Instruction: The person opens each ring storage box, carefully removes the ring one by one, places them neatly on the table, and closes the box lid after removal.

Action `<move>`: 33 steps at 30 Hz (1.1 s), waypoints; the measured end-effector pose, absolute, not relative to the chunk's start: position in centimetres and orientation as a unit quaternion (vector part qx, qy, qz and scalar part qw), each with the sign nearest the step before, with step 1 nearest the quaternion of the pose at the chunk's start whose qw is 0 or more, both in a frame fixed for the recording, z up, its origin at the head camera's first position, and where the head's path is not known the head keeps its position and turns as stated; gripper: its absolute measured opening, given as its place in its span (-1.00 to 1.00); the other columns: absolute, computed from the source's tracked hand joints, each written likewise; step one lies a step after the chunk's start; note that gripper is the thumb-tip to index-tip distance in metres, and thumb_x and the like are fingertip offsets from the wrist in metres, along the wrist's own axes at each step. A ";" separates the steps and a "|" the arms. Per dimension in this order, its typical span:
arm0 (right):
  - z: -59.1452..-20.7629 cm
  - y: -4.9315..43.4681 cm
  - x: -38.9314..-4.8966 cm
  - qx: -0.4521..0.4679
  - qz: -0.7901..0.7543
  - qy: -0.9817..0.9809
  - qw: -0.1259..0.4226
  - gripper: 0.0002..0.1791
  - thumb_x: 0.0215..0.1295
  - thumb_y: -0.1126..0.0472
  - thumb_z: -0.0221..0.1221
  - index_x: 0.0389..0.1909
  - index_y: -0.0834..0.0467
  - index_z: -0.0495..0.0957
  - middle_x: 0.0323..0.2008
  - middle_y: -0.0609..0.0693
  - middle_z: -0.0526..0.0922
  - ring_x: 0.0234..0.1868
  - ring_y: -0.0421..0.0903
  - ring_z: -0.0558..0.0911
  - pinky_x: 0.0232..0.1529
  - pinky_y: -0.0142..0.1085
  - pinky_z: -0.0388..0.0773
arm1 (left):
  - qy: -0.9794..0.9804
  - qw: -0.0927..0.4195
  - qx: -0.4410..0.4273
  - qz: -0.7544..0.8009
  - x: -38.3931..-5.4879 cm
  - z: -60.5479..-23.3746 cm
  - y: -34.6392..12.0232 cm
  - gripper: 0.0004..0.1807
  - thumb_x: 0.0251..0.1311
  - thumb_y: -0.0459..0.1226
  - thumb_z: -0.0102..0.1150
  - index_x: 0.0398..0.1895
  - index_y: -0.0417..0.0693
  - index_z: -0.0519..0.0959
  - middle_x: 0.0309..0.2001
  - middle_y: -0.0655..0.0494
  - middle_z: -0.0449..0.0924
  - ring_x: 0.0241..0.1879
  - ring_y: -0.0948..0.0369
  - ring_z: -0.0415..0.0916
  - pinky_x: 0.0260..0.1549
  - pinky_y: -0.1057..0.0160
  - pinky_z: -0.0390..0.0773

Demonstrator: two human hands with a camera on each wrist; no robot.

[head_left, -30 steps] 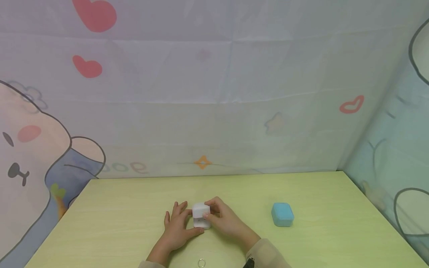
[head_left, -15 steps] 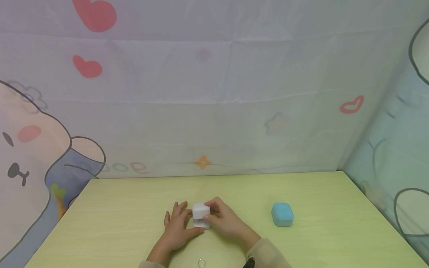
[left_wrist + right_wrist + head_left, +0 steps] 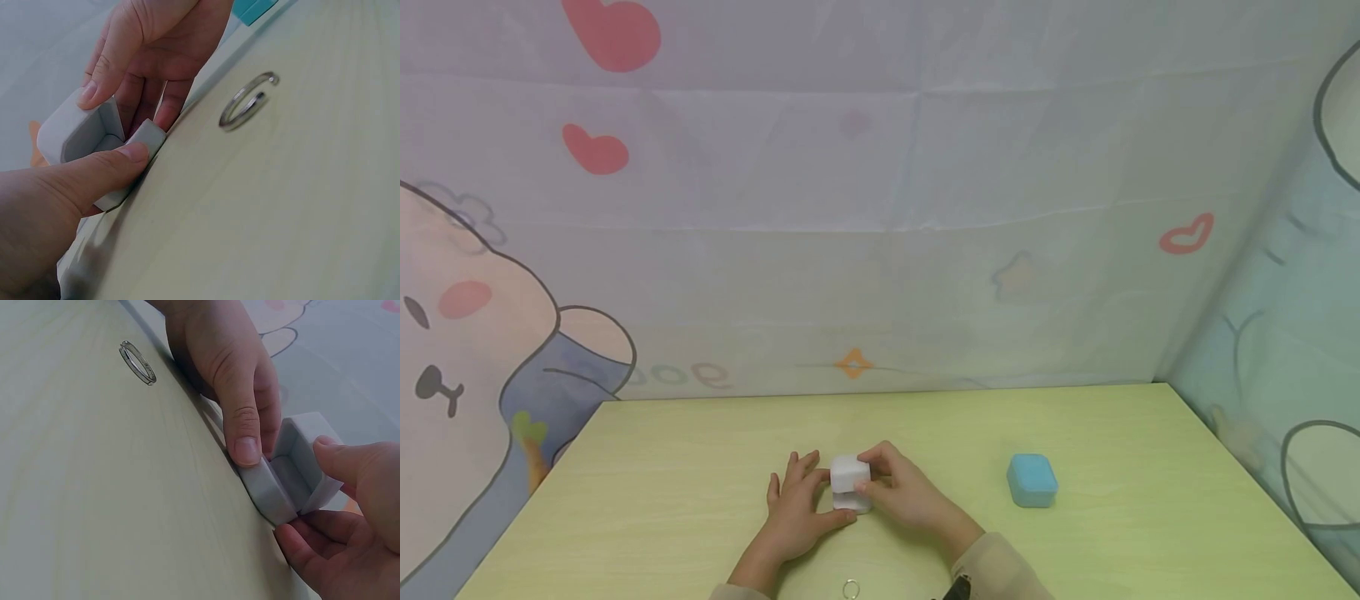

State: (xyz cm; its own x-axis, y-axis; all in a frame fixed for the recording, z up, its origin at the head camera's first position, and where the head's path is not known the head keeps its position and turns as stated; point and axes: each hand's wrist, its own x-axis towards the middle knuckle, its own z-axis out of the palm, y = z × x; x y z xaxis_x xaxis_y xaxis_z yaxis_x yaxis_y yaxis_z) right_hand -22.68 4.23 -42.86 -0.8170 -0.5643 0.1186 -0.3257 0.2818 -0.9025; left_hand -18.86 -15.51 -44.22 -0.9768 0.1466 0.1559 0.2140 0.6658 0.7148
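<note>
A small white ring box [image 3: 850,472] stands on the table in front of me, its hinged lid raised and its pale inside showing in both wrist views. My left hand [image 3: 796,517] holds the lower half, thumb [image 3: 119,164] on the front edge and index finger at the side. With thumb and fingers my right hand [image 3: 906,492] pinches the lid; its thumb [image 3: 340,459] presses on the lid's edge. Nearer to me, apart from both hands, lies a silvery ring [image 3: 232,102] with a gap in its band in the left wrist view.
To the right on the pale yellow table [image 3: 1150,500] sits a light blue rounded box [image 3: 1032,481], seemingly closed. Behind the table's far edge hangs a printed cloth [image 3: 880,292] with hearts and cartoon animals, which also covers the right side.
The white lid has tilted slightly forward over the base, so less of the inside shows in the head view. Both hands keep nearly the same place; ring and blue box are unmoved.
</note>
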 end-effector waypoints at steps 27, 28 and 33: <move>-42.8 4.4 -22.7 -0.288 -0.525 0.793 0.112 -0.63 0.35 0.11 0.10 0.09 0.17 0.31 0.14 0.16 0.48 0.20 0.14 0.47 0.16 0.04 0.46 | -0.911 0.037 -0.100 -0.399 -18.9 -44.3 -15.5 -0.30 -0.10 0.03 0.40 0.03 -0.26 0.48 0.39 -0.33 0.04 0.43 -0.32 -0.36 0.22 -0.43 -0.50; -42.8 4.4 -22.7 -0.288 -0.524 0.794 0.112 -0.63 0.35 0.11 0.10 0.09 0.17 0.32 0.14 0.16 0.48 0.21 0.14 0.47 0.16 0.04 0.46 | -0.911 0.037 -0.100 -0.399 -18.9 -44.3 -15.5 -0.30 -0.10 0.03 0.40 0.03 -0.26 0.48 0.39 -0.33 0.04 0.43 -0.32 -0.36 0.22 -0.43 -0.50; -42.8 4.4 -22.7 -0.286 -0.530 0.790 0.117 -0.63 0.34 0.12 0.11 0.08 0.16 0.32 0.15 0.18 0.48 0.21 0.14 0.46 0.15 0.00 0.48 | -0.911 0.040 -0.100 -0.398 -19.0 -44.4 -15.6 -0.30 -0.10 0.03 0.41 0.03 -0.26 0.49 0.39 -0.33 0.05 0.43 -0.32 -0.35 0.22 -0.43 -0.49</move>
State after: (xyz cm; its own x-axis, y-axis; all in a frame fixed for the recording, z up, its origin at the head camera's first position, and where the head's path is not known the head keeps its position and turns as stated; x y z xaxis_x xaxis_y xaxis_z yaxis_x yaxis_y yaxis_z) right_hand -22.73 4.42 -42.83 -0.8091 -0.5755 0.1189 -0.3282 0.2747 -0.9038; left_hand -18.96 -15.57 -44.40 -0.9770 0.1498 0.1519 0.2133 0.6635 0.7172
